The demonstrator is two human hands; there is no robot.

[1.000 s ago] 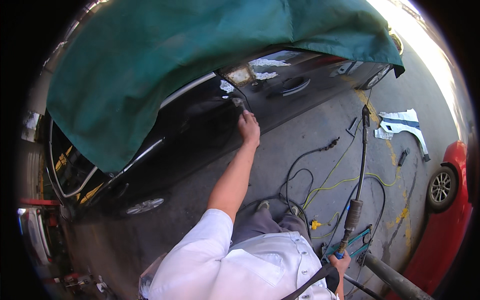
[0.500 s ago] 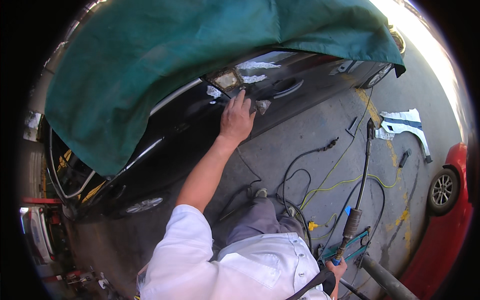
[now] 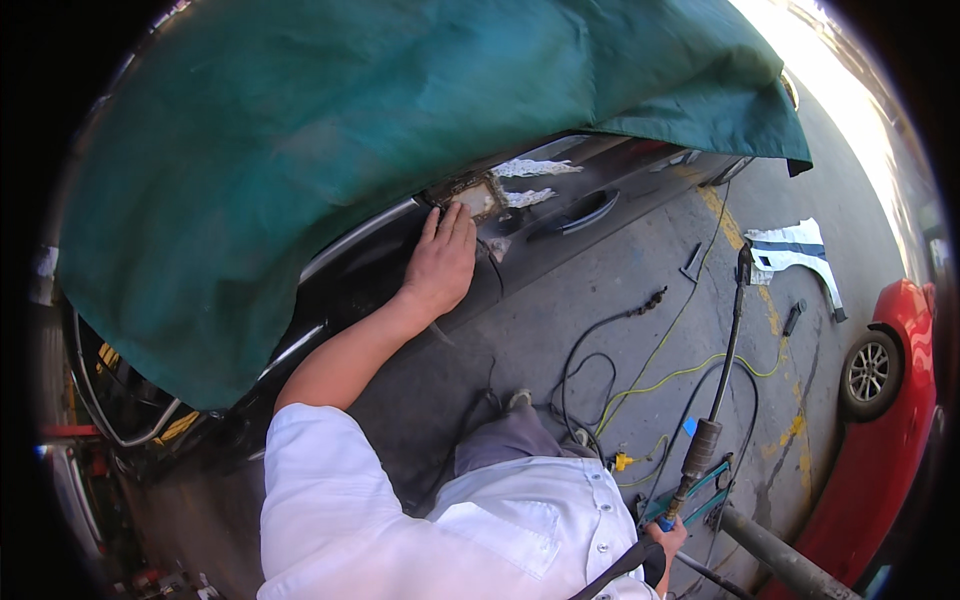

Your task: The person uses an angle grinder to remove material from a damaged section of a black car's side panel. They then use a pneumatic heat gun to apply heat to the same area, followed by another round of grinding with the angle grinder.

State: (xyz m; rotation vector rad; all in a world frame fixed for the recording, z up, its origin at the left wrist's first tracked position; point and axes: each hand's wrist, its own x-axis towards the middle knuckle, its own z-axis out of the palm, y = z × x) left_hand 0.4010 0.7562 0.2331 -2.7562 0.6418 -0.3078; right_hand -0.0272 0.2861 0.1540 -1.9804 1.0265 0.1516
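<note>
My left hand (image 3: 441, 257) is open, with its fingers laid out against the side of a black car (image 3: 640, 165). Its fingertips reach the lower edge of a rough, pale bare patch (image 3: 482, 200) in the dark paint. Just right of the fingers is a small grey spot (image 3: 499, 247), and beyond it the door handle (image 3: 585, 213). Low on the right, my right hand (image 3: 667, 541) is closed round the blue end of a slide hammer (image 3: 702, 449). Its long rod points away from me, with a thick ribbed weight near the hand.
A green cover (image 3: 330, 110) drapes over the car. On the floor lie black hoses (image 3: 590, 320), a yellow cable (image 3: 690, 362), a hammer (image 3: 795, 317) and a white fender panel (image 3: 798, 255). Right stands a red car (image 3: 890, 410); a grey pole (image 3: 785, 560) is near my right hand.
My left hand has shifted left along the panel, and its fingers now touch the edge of the bare patch. The view has turned slightly. My right hand still grips the slide hammer.
</note>
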